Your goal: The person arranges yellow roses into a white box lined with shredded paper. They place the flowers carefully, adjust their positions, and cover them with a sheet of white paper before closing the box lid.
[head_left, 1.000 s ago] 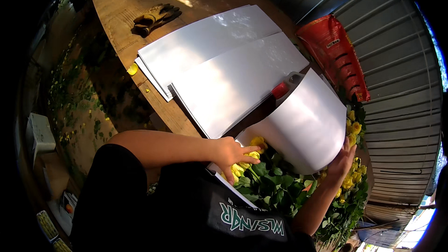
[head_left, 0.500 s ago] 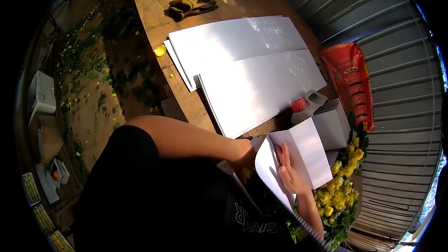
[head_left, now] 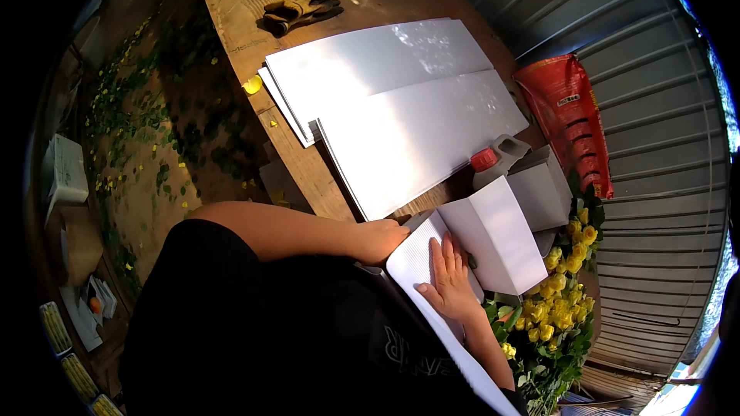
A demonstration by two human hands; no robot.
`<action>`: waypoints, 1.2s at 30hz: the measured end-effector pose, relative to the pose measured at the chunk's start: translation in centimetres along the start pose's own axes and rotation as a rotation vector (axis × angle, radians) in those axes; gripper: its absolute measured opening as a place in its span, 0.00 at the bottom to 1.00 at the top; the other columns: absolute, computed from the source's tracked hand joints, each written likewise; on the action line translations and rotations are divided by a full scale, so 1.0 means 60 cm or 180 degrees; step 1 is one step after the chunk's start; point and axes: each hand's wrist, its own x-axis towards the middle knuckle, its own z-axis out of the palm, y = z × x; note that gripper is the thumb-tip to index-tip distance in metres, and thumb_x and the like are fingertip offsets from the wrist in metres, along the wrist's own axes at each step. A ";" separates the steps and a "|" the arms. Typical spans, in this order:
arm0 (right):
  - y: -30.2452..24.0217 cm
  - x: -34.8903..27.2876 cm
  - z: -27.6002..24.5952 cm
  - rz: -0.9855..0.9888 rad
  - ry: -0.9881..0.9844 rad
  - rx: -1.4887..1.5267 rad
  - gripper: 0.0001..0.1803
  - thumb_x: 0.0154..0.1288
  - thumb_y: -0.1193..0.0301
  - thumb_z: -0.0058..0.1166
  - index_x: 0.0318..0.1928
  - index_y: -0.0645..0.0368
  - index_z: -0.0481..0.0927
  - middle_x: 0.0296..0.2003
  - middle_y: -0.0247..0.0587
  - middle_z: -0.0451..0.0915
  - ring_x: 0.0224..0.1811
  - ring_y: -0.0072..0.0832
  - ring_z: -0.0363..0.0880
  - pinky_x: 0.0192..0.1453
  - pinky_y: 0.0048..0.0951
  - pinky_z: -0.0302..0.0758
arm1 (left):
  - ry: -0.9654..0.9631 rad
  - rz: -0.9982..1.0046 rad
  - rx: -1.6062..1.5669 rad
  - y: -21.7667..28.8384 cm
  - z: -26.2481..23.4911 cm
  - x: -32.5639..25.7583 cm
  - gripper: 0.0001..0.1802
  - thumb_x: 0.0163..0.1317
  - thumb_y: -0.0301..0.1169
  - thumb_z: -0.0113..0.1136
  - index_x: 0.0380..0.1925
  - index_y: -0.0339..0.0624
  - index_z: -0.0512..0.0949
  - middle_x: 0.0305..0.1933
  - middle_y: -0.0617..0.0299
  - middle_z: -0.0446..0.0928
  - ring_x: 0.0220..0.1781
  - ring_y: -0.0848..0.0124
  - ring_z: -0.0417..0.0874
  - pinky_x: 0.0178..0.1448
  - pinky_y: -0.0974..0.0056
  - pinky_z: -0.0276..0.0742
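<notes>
A white corrugated cardboard sheet [head_left: 417, 262] lies slanting against my body, its ribbed face up. My right hand [head_left: 453, 281] presses flat on it, fingers stretched out and somewhat spread. At the sheet's upper left corner my left hand [head_left: 381, 240] is closed on its edge; the fingertips are partly hidden. Just beyond my right hand stands a folded white cardboard piece [head_left: 501, 239], bent along a crease. Yellow roses [head_left: 556, 300] with green leaves lie to the right of my right forearm.
White cardboard sheets [head_left: 416, 139] are stacked on the wooden table [head_left: 231, 0]. Work gloves [head_left: 301, 10] lie beyond them. A jug with a red cap [head_left: 486, 160] stands near a grey-white box [head_left: 542, 189]. A red bag [head_left: 566, 119] leans on the corrugated wall [head_left: 647, 123]. Leaves litter the floor [head_left: 173, 146].
My right hand has moved left and now lies flat on the corrugated sheet, which has swung lower and shows more of its ribbed face. My left hand has shifted slightly left.
</notes>
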 end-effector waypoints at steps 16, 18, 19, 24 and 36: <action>-0.015 0.003 0.048 0.0253 0.0516 -0.1056 0.38 0.57 0.62 0.43 0.64 0.56 0.43 0.64 0.56 0.41 0.66 0.48 0.42 0.66 0.52 0.41 | -0.3052 -0.1082 -0.0549 0.163 -0.129 0.084 0.33 0.46 0.55 0.43 0.45 0.41 0.69 0.51 0.50 0.68 0.51 0.58 0.70 0.53 0.59 0.64; -0.002 0.003 0.058 0.0303 0.0592 -0.1028 0.39 0.54 0.62 0.45 0.64 0.56 0.45 0.63 0.57 0.42 0.66 0.49 0.41 0.66 0.53 0.40 | -0.3499 -0.1255 -0.0802 0.202 -0.145 0.094 0.49 0.42 0.70 0.30 0.55 0.43 0.62 0.58 0.48 0.62 0.58 0.57 0.65 0.59 0.56 0.59; -0.002 -0.001 0.059 0.0325 0.0642 -0.1074 0.40 0.54 0.61 0.46 0.64 0.56 0.45 0.63 0.57 0.43 0.67 0.49 0.41 0.66 0.53 0.39 | -0.3481 -0.1367 -0.0868 0.215 -0.144 0.096 0.53 0.42 0.74 0.29 0.57 0.43 0.61 0.59 0.47 0.61 0.59 0.57 0.65 0.60 0.55 0.59; -0.020 0.000 0.049 0.0341 0.0696 -0.1037 0.46 0.49 0.48 0.50 0.63 0.58 0.49 0.63 0.59 0.45 0.67 0.49 0.42 0.66 0.52 0.38 | -0.4135 -0.1139 -0.0298 0.213 -0.115 0.100 0.56 0.41 0.77 0.29 0.59 0.44 0.60 0.65 0.45 0.51 0.66 0.53 0.52 0.64 0.47 0.49; -0.168 -0.138 -0.063 -0.0822 0.0554 0.2294 0.06 0.58 0.71 0.44 0.33 0.58 0.73 0.21 0.46 0.74 0.26 0.45 0.74 0.32 0.38 0.72 | -0.3210 -0.0532 0.0506 0.225 -0.084 0.082 0.13 0.55 0.37 0.51 0.37 0.43 0.76 0.33 0.49 0.77 0.37 0.54 0.77 0.42 0.55 0.72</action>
